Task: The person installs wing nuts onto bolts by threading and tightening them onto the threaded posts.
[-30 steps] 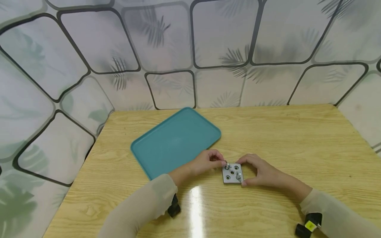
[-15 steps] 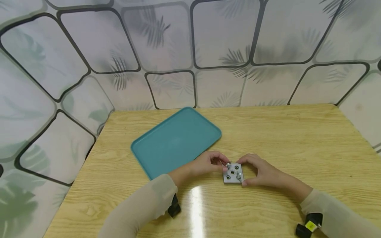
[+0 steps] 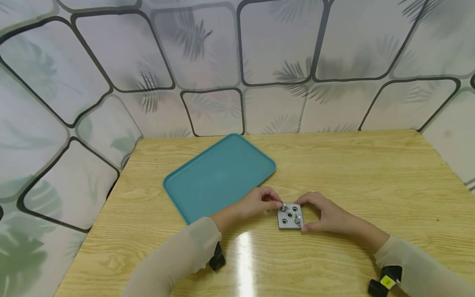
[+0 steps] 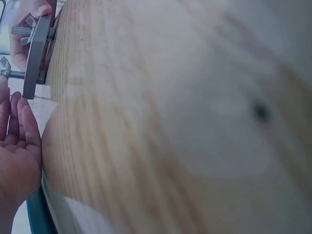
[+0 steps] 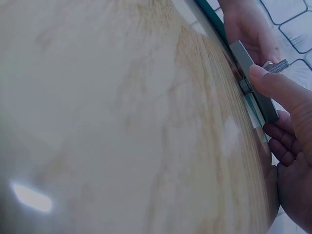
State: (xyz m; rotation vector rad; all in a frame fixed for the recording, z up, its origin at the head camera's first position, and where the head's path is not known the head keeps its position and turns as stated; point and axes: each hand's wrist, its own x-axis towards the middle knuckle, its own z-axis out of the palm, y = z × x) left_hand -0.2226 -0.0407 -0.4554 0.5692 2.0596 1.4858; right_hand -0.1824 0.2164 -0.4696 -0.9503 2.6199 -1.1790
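Note:
A square grey metal plate [image 3: 290,225] with several holes lies on the table, and two bolts stick up through it. My left hand [image 3: 254,204] is at its far left corner, thumb and finger pinching the wing nut [image 4: 5,64] at the top of that bolt. A second wing nut [image 4: 30,30] sits partway down the other bolt, near the plate's near right corner. My right hand [image 3: 330,212] grips the plate's right side between thumb and fingers. In the left wrist view, bolt heads show beneath the plate.
A blue-green tray [image 3: 219,173] lies at the left behind my left forearm. The wooden table [image 3: 363,165] reaches back to a patterned wall covering [image 3: 274,107].
My left fingers moved slightly right over the far left bolt, then came back left, with the thumb and finger changing their hold on the wing nut. My right hand and the plate stay nearly still.

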